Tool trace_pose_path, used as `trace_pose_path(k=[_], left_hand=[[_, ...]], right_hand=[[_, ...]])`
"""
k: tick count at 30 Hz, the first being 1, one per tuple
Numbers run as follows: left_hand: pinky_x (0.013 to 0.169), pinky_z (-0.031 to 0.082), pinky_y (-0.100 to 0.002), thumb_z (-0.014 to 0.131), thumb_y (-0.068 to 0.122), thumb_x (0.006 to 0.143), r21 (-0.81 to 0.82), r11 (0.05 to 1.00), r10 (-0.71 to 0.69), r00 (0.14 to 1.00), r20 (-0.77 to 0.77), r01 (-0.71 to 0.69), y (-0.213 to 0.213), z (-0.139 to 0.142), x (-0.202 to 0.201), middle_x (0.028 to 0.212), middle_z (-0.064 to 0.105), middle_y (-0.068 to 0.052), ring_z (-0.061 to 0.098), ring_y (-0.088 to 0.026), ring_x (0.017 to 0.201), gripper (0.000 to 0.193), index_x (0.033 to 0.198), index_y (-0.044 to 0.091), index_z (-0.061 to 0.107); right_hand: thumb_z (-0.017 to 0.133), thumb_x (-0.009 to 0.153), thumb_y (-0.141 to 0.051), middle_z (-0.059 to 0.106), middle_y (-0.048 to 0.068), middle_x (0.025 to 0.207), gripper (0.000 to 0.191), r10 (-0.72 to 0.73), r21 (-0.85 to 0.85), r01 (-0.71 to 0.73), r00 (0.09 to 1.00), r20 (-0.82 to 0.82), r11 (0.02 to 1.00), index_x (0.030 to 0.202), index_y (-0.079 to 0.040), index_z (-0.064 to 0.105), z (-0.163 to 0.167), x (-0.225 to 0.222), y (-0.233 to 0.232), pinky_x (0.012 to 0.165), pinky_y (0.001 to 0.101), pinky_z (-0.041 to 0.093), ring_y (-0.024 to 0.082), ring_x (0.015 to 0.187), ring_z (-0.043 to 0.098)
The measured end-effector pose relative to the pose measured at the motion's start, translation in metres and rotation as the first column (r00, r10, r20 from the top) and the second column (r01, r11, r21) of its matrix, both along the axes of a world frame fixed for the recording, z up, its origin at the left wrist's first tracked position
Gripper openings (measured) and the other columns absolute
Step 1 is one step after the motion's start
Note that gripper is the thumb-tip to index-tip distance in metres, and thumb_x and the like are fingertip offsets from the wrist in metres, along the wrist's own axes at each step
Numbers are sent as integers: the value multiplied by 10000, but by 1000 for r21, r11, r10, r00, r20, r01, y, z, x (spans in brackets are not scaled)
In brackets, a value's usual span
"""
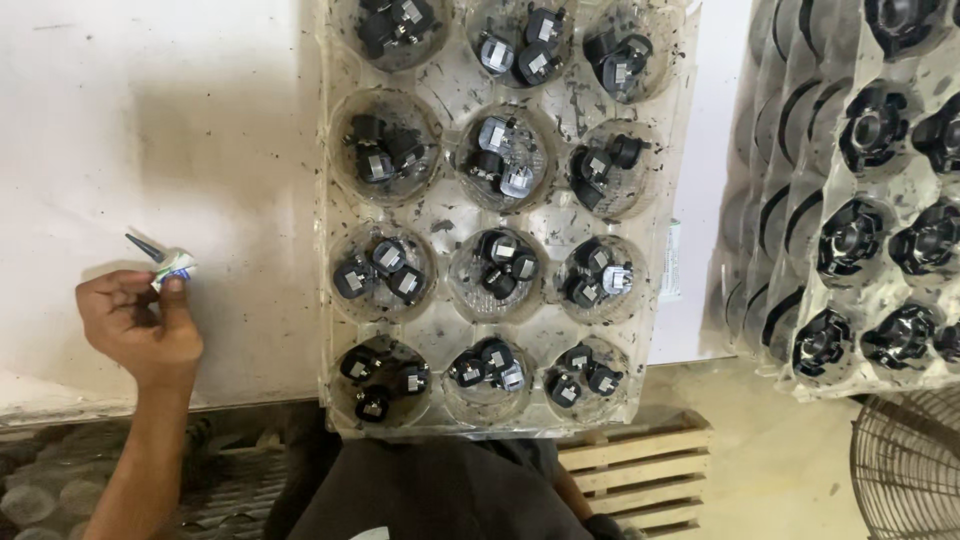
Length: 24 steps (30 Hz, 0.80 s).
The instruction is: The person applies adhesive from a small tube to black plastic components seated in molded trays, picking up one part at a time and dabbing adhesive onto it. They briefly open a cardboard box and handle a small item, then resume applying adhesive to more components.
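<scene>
My left hand (140,325) rests on the white table at the left, fingers closed around a small squeezed tube (170,265) with a dark pointed nozzle aimed up and left. My right hand is not in view. To the right of the hand lies a clear plastic tray (450,215) with round cups. Each cup holds a few small black parts (385,270) with grey square faces. The tray's near edge hangs over the table's front edge, above my dark-clothed lap.
The white table (150,130) is speckled with dark flecks. Stacked clear trays (850,200) holding larger black round parts stand at the right. Below are a wooden pallet (635,460), a wire fan guard (910,470) and more trays under the table at lower left.
</scene>
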<state>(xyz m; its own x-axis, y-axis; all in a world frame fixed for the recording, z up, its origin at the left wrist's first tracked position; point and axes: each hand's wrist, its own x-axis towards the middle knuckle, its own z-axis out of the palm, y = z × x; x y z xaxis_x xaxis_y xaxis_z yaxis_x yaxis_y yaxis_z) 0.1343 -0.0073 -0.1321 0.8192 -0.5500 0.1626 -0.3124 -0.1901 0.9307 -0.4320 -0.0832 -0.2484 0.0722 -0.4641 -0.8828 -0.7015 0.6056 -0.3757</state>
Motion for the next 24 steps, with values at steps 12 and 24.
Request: trace_pose_path(k=[12, 24], left_hand=[[749, 478, -180, 682, -165, 1094, -27, 1000, -12, 996, 85, 14, -5, 0, 1, 1054, 581, -71, 564, -82, 840, 279, 1225, -22, 482], [882, 579, -234, 788, -124, 1048, -437, 894, -68, 994, 84, 98, -16, 64, -59, 1087, 622, -90, 677, -125, 978, 401, 1251, 14, 472]], right_hand=[[619, 950, -72, 715, 95, 924, 144, 51, -32, -51, 999, 11, 998, 1021, 43, 669, -51, 13, 6, 748, 329, 532, 181, 822, 667], [673, 979, -98, 705, 87, 813, 143, -57, -885, 213, 976, 209, 413, 914, 29, 676, 34, -23, -115, 659, 320, 527, 176, 711, 652]])
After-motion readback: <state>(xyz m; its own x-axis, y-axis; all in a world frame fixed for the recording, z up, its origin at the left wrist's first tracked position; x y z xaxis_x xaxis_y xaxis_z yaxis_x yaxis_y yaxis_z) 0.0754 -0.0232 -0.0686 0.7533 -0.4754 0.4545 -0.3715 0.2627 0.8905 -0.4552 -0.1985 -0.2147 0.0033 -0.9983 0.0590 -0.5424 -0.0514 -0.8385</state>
